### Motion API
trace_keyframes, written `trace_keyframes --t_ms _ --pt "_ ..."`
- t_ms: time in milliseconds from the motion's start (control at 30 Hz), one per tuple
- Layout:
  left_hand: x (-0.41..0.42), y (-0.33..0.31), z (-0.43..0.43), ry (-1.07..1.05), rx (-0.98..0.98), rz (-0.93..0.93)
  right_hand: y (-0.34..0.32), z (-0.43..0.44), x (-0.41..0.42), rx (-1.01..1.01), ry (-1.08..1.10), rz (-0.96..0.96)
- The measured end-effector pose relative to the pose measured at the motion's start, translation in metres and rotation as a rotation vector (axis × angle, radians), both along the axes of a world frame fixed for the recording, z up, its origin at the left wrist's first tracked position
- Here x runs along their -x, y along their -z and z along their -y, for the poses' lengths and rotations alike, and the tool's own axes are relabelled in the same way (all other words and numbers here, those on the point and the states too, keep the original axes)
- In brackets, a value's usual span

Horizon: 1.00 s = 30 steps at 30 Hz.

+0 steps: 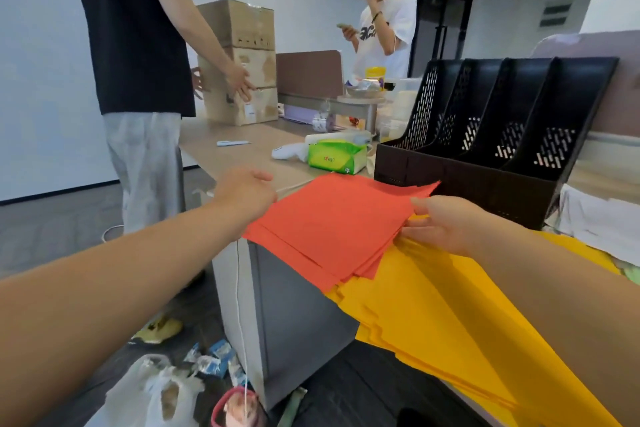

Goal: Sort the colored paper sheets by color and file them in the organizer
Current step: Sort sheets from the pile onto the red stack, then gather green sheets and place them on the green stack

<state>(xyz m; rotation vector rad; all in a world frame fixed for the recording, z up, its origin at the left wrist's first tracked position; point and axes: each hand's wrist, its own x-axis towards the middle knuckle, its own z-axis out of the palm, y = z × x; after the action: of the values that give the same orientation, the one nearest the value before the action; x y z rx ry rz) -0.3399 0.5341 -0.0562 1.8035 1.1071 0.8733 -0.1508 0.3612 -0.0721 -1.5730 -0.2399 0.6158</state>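
Note:
A stack of red paper sheets [332, 225] lies fanned on top of a larger pile of yellow sheets [433, 315] at the desk's near corner. My left hand [247, 196] grips the red stack at its left edge, fingers curled under it. On the stack's right edge my right hand [446, 225] pinches the sheets, thumb on top. Just behind the papers stands the black organizer [485, 163], its four upright slots holding nothing that I can see.
A green tissue pack [336, 156] and a white device lie left of the organizer. Cardboard boxes [239, 62] stand at the desk's far end, with two people beside the desk. White sheets [602, 222] lie at right. Bags and litter cover the floor below.

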Motion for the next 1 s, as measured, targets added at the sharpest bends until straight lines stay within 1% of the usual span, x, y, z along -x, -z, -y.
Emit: trace_keyframes --t_ms 67,167,300,367,467,567,700,800,833,900,933,1000 --pt "-0.015 -0.005 0.024 0.100 -0.074 -0.017 -0.005 0.017 -0.001 0.029 -0.098 -0.089" --pt "-0.044 -0.008 0.066 0.239 -0.172 -0.041 -0.010 0.055 -0.007 0.158 -0.135 -0.035" --pt "-0.091 -0.007 0.132 0.418 -0.185 -0.036 -0.014 0.131 -0.018 0.193 -0.102 -0.030" --pt "-0.116 -0.005 0.170 0.511 -0.125 -0.022 -0.009 0.181 -0.028 0.171 -0.054 -0.057" --pt "-0.151 0.002 0.237 0.637 0.016 -0.015 -0.004 0.264 -0.042 0.135 0.094 -0.080" --pt "-0.185 0.010 0.314 0.779 0.055 -0.025 -0.003 0.350 -0.051 0.129 0.274 -0.045" --pt "-0.220 0.013 0.419 1.001 -0.012 -0.041 0.000 0.459 -0.050 0.146 0.607 0.088" --pt "-0.237 0.015 0.493 1.172 -0.163 -0.062 0.006 0.538 -0.041 0.159 0.866 0.161" --pt "-0.241 0.017 0.517 1.244 -0.226 -0.088 0.010 0.564 -0.037 0.228 0.961 0.222" --pt "-0.247 0.023 0.561 1.359 -0.434 -0.200 0.020 0.616 -0.031 0.538 1.136 0.377" --pt "-0.250 0.028 0.579 1.381 -0.570 -0.269 0.027 0.639 -0.028 0.686 1.183 0.429" --pt "-0.259 0.040 0.610 1.392 -0.745 -0.383 0.042 0.679 -0.026 0.904 1.170 0.414"
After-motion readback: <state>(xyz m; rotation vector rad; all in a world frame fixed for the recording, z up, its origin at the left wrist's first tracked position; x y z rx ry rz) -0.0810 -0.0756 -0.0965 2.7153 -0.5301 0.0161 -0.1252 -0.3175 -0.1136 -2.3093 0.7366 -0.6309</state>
